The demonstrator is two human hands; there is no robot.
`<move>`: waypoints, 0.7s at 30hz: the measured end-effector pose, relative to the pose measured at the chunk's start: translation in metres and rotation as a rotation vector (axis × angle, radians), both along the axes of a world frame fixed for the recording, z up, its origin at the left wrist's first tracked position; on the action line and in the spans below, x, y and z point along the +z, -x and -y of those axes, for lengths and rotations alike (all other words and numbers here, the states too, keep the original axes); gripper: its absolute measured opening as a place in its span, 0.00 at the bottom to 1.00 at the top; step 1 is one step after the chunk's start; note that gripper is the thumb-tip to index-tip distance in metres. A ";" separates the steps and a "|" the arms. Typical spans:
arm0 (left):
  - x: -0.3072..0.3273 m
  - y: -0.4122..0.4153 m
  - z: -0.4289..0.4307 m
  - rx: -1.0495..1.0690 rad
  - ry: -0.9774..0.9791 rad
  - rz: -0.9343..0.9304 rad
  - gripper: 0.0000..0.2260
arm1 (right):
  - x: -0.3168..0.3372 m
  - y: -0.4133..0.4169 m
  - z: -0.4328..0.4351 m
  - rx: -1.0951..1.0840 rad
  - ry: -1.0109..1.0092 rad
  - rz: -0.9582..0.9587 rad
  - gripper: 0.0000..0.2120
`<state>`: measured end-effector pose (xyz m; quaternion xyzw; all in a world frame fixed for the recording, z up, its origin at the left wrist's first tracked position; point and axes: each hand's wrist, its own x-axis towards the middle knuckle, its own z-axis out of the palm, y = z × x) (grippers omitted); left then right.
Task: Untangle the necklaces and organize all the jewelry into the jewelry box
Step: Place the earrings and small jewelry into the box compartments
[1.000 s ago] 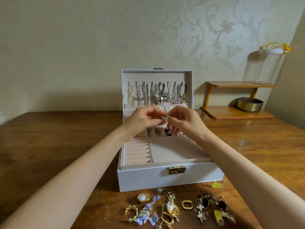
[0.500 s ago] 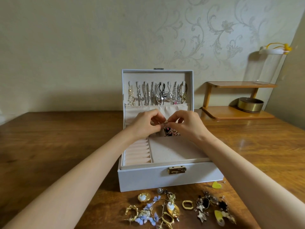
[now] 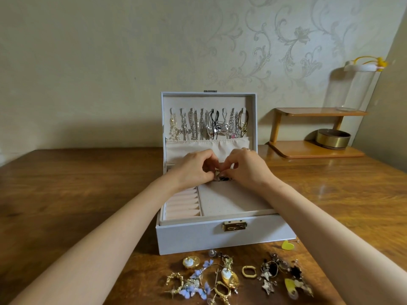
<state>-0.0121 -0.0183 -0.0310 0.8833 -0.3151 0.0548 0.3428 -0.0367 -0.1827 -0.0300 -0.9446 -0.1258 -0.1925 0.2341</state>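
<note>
The left hand [image 3: 193, 170] and the right hand [image 3: 246, 170] both pinch one small shiny piece [image 3: 217, 173], just above the back of the open white jewelry box [image 3: 220, 236]. Necklaces [image 3: 209, 126] hang in its lid, and earrings [image 3: 226, 276] lie on the table [image 3: 77, 194] in front.

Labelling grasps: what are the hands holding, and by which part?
Left hand and right hand together pinch one small metallic jewelry piece above the jewelry box. Which part of it: too small to tell.
</note>
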 end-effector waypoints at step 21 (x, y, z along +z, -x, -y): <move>0.003 0.036 -0.010 0.176 0.151 0.377 0.10 | 0.003 0.029 -0.001 0.015 -0.233 0.256 0.04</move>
